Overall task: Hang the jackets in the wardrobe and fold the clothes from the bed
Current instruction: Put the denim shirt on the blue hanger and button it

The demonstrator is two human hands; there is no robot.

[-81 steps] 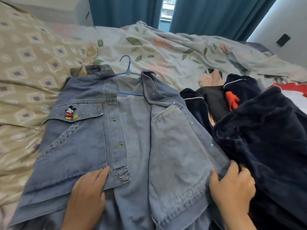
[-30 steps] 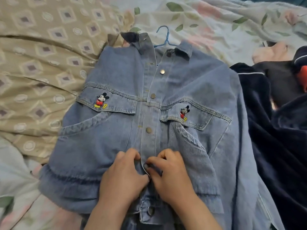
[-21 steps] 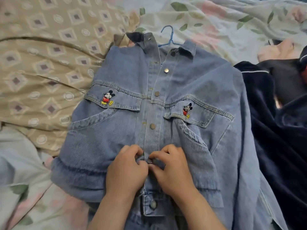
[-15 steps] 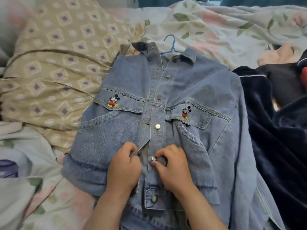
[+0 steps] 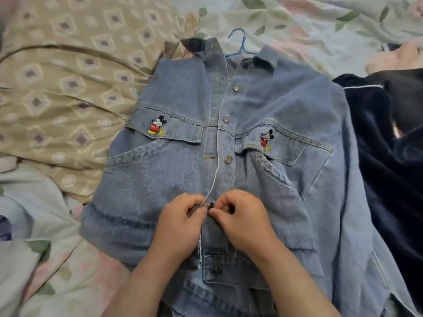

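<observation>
Denim, pale blue: the jacket [image 5: 274, 106] lies front-up on the bed [image 5: 297, 24], threaded on a blue hanger [image 5: 240, 42] whose hook pokes out past the collar. Both hands meet low on the front opening. The left hand [image 5: 180, 225] pinches the edge of the buttonhole strip, and the right hand [image 5: 242, 220] pinches the facing edge at a metal button [image 5: 207, 204]. Both have their fingers curled tight on the cloth.

The step in hand looks like buttoning the jacket so it sits firm on its hanger before going to the wardrobe. Whether this button is through its hole, I cannot tell — the fingertips cover it.

Three buttons higher up sit beside open holes, so the next move probably calls for working up the front. Each one means holding the hole open and pushing the button through thick fabric. After that comes a lift by the hook. The dark navy clothes [image 5: 389, 179] just beside the jacket await folding.
</observation>
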